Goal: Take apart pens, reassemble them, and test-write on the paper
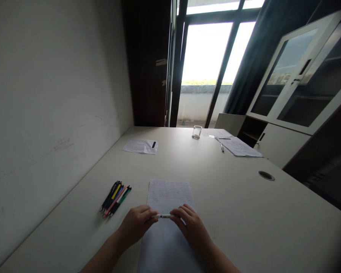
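A white pen (165, 216) is held level between my two hands, its middle showing in the gap between the fingertips. My left hand (138, 222) is closed on one end of it, and my right hand (190, 223) pinches the other end. Both ends of the pen are hidden by fingers. Beneath the hands lies a sheet of lined paper (170, 193), with rows of writing or ruling on its far part. To the left of my left hand, several pens (116, 199) in black, yellow, blue, pink and green rest in a loose bundle on the table.
The white table (230, 212) meets a wall on the left. Toward its far side are a plastic sleeve or paper (141, 146), a glass jar (196, 132), stacked papers (240, 146) and a pen (222, 148). A round cable hole (266, 175) is near the right edge.
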`<state>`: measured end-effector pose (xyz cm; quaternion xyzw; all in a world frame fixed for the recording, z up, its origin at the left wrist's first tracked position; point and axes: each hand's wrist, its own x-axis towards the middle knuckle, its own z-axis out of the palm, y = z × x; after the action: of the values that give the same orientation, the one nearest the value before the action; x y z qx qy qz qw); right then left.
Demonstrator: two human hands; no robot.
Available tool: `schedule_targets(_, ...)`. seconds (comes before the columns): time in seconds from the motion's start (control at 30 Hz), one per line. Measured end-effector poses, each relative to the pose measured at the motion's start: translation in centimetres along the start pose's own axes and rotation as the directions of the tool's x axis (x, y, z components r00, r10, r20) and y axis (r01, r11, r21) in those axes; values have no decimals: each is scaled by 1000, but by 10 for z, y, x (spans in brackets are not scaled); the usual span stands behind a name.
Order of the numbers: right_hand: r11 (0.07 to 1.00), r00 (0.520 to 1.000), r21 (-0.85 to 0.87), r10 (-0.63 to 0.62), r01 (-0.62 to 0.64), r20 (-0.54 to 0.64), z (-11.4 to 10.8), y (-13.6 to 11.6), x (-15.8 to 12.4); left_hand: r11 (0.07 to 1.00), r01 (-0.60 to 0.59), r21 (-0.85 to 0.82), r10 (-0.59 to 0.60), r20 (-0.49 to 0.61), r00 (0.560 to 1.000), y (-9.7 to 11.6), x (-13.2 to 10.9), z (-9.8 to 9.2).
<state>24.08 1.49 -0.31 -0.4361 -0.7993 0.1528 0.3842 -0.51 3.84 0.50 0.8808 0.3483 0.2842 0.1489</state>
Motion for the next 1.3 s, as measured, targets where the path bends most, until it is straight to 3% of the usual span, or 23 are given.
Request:
schedule_targets(0.7,993,998,99,54,-58,43,1,-3,-1,1000,9,-2,-9,-17,1000,0,2,-2)
schedule_targets(1.0,995,999,98,23,-20,-28,3,-1,1,1000,9,0,-9,-26,1000,0,2,-2)
schedule_targets(1.3,992,997,114,66,-61,-42,1,-3,0,999,9,-46,-11,-54,999,-6,0,3)
